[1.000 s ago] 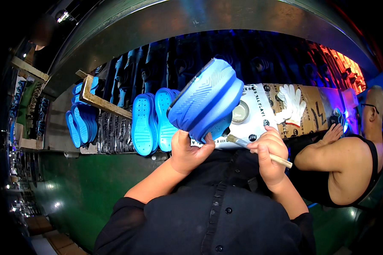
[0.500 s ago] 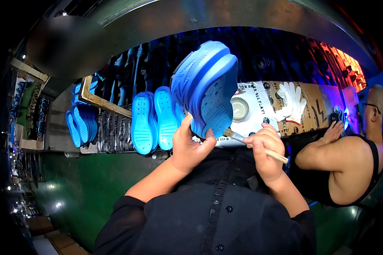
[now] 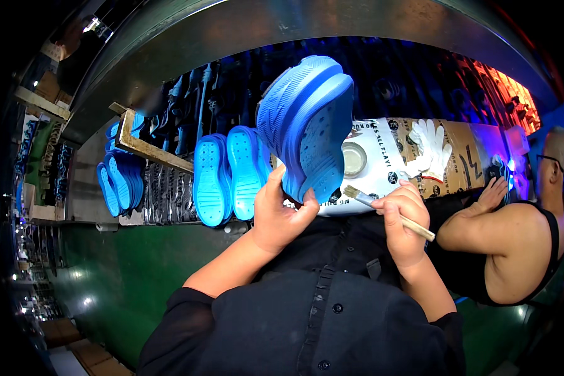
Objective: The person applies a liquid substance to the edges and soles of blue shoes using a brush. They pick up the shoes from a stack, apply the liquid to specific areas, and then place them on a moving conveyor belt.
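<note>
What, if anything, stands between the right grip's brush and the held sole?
Nothing visible. The brush in the right grip points its bristles at the lower edge of the held sole, close beside it; the bowl sits beyond, not between.

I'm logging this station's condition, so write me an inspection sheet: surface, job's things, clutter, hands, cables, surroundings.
Surface: white printed sheet beside brown cardboard; round pale container on the sheet.
Job's things: blue shoe sole raised and tilted; brush with bristles close to its lower end.
Clutter: white glove on the cardboard; more blue soles at left.
Hands: left hand grips the sole; right hand holds the brush.
Cables: nothing clearly seen.
Surroundings: co-worker at right; green floor.
</note>
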The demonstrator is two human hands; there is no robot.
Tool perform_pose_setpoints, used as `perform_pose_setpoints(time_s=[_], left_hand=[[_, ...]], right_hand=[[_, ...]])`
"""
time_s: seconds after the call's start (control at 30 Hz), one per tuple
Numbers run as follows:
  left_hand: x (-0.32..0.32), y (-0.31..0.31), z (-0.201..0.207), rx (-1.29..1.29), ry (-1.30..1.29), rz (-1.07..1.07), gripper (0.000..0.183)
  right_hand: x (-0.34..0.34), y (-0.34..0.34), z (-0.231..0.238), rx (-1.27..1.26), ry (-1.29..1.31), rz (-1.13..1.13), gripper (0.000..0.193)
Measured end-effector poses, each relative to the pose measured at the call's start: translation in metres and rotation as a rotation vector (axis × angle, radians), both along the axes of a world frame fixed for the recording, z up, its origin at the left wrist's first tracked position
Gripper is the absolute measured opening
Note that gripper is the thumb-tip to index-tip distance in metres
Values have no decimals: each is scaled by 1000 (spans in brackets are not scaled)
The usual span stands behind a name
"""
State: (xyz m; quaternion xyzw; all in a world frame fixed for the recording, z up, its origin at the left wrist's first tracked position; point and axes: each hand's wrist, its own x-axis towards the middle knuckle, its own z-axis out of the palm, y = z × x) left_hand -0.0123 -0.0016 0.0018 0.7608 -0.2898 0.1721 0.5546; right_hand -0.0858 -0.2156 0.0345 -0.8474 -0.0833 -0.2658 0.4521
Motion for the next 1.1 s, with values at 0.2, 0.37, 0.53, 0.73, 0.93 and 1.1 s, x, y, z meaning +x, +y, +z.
perform_pose_setpoints(time_s=[0.2, 0.37, 0.53, 0.73, 0.93, 1.1], left_hand=[[0, 2, 18, -66, 247, -18, 48], [14, 3, 77, -313, 591, -151, 53], [19, -16, 129, -48, 1054, -657, 75], [67, -249, 190, -9, 870, -1191, 62], [48, -405, 277, -604, 1054, -1328, 52], [-2, -309, 240, -359, 554, -1601, 50]], right_hand=[[-12, -16, -6, 53, 25, -105, 17], [-17, -31, -15, 178, 15, -180, 15], [-21, -56, -18, 159, -56, -198, 17], [-58, -94, -38, 352, 55, -419, 16], [-73, -118, -48, 231, 52, -416, 21], [-79, -128, -55, 345, 110, -395, 24]])
